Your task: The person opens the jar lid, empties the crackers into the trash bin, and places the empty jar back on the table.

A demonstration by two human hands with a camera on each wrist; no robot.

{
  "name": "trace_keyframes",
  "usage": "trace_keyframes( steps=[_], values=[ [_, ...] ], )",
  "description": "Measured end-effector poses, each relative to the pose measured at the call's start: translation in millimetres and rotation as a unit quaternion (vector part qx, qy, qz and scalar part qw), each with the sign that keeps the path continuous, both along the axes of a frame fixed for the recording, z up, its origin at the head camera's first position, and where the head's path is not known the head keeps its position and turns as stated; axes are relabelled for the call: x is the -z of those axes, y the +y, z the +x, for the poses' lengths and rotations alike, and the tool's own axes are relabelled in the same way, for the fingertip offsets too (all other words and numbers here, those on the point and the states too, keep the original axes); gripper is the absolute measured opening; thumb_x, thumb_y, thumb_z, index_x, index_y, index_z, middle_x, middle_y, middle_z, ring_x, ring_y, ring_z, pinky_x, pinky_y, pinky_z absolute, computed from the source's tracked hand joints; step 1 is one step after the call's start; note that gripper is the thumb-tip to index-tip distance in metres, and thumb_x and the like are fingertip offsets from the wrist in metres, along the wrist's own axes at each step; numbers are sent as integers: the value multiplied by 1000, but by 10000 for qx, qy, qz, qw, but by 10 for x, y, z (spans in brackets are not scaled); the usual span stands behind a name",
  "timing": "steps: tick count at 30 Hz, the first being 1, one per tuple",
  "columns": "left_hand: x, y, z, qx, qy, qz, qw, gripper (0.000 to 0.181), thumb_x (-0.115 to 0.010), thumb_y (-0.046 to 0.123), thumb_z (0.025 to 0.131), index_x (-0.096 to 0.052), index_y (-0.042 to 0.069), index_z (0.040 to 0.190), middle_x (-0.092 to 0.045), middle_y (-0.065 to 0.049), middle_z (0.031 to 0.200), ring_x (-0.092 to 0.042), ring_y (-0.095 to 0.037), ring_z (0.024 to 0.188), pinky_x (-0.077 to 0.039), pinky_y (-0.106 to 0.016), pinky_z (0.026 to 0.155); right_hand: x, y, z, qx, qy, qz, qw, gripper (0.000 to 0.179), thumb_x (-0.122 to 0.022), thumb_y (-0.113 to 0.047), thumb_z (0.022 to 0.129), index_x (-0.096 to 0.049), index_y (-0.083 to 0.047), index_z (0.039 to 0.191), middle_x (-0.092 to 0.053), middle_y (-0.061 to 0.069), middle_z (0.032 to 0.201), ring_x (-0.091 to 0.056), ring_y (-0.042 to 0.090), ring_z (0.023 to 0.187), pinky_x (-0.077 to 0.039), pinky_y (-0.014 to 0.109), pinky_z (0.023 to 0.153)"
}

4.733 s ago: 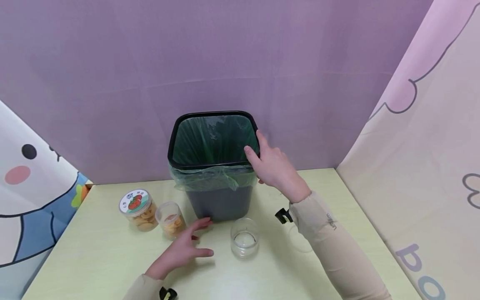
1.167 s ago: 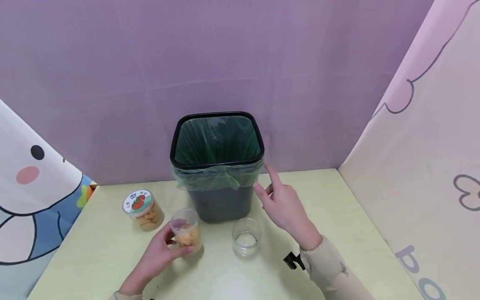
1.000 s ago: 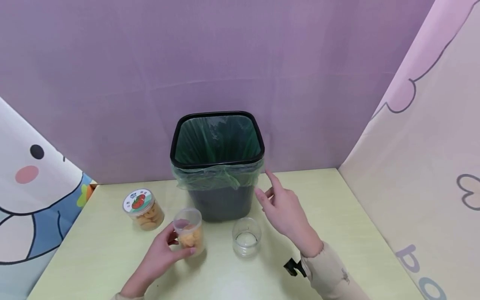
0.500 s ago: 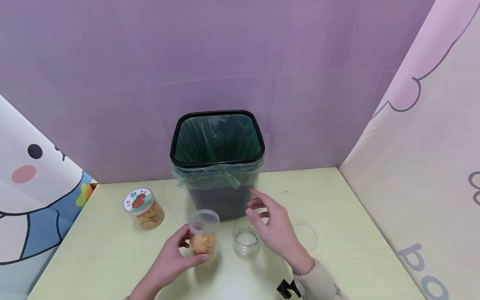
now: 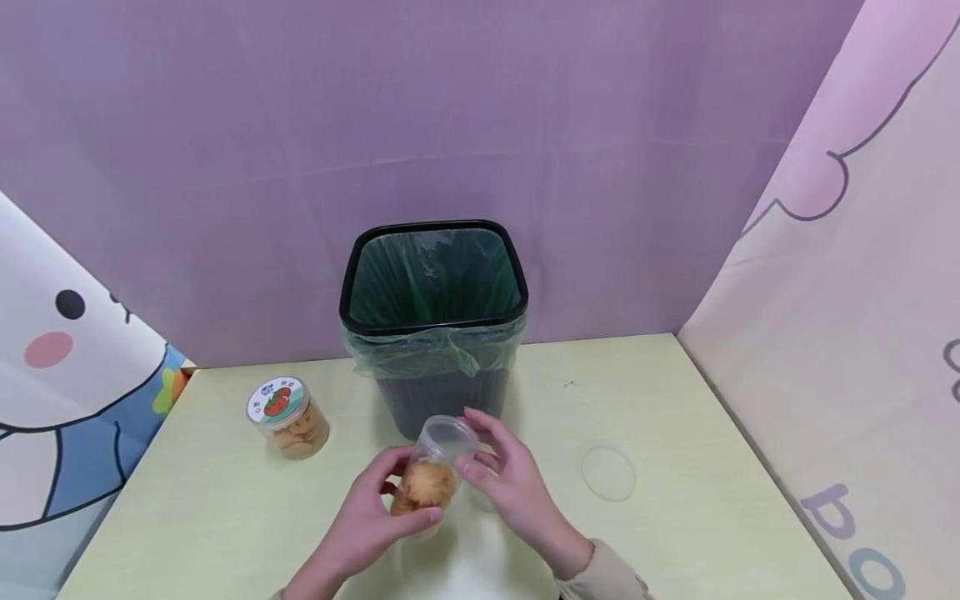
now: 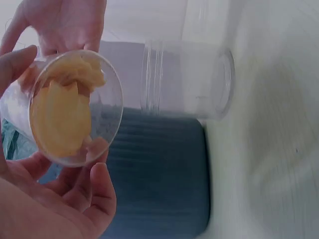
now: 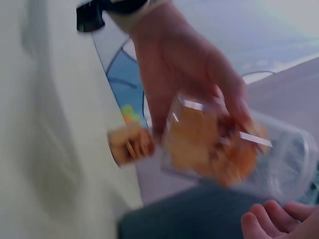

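My left hand (image 5: 367, 508) grips a clear plastic jar (image 5: 423, 487) partly filled with golden-brown snack pieces (image 7: 209, 144). The jar leans to the right, its translucent top end toward my right hand (image 5: 513, 483). Right fingers (image 7: 261, 219) lie loosely bent right beside that top end, not wrapped round it. An empty clear jar (image 6: 192, 79) stands on the table in the left wrist view, mostly hidden behind my right hand in the head view. A clear round disc (image 5: 609, 473), like a lid, lies flat to the right.
Behind my hands stands a dark bin (image 5: 442, 400) lined with a green bag (image 5: 435, 279). On the left of the pale table (image 5: 195, 508) is a jar of cookies (image 5: 292, 421) with a tomato-printed lid. Purple cloth (image 5: 450, 117) hangs at the back, printed cloths at both sides.
My right hand has left the bin's rim and come down to the snack jar's top. My left hand has taken hold of the jar, brought it rightward and tilted it.
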State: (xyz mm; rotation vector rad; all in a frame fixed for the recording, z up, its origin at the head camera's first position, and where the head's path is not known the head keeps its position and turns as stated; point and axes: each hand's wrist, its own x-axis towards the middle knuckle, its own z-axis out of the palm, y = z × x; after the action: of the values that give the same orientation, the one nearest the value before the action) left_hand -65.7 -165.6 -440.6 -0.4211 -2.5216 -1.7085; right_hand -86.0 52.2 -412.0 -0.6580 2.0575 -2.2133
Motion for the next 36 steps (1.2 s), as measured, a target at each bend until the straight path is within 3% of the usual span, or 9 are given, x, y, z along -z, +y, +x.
trace_keyframes(
  steps=[4,10,15,20,29,36],
  values=[
    [-5,83,5,-110,-158,-44,9998,61,-91,29,70,-62,27,122,-62,8,109,-56,-15,99,-46,-32,78,14,-82,46,20,-687,-466,9965,65,-71,-13,92,-39,6,146,-52,25,139,-51,38,127,-43,33,102],
    [-36,181,20,-252,-302,-159,9991,65,-94,32,64,-62,31,121,-62,12,107,-56,-14,99,-47,-32,78,7,-138,48,401,-1109,-720,9904,58,-73,-7,86,-50,6,137,-61,21,128,-57,29,117,-45,33,99],
    [-63,202,25,-175,-177,-261,9993,64,-94,33,66,-63,27,121,-61,12,106,-56,-13,99,-48,-32,78,-6,-122,26,477,-1224,-985,9864,48,-70,-6,86,-56,8,130,-64,20,122,-59,25,112,-46,33,98],
    [-80,165,7,121,-57,-442,9989,64,-93,36,66,-63,26,121,-62,13,107,-58,-12,98,-50,-30,78,-11,-85,8,519,-1234,-1082,9851,47,-69,-6,87,-56,7,130,-64,19,122,-60,25,112,-47,34,97],
    [-102,143,1,395,-310,-831,9953,61,-92,42,67,-65,23,119,-66,16,102,-60,-8,90,-51,-32,78,-19,-56,-30,529,-1263,-1415,9804,47,-67,-4,88,-53,11,130,-63,17,121,-60,23,109,-49,31,93],
    [-120,163,-6,489,-438,-1165,9910,48,-88,48,70,-68,22,105,-66,17,91,-59,-5,82,-50,-30,75,-18,-52,-44,494,-1336,-1435,9793,48,-66,-7,89,-53,10,131,-64,16,119,-61,22,108,-49,32,92]
  ],
)
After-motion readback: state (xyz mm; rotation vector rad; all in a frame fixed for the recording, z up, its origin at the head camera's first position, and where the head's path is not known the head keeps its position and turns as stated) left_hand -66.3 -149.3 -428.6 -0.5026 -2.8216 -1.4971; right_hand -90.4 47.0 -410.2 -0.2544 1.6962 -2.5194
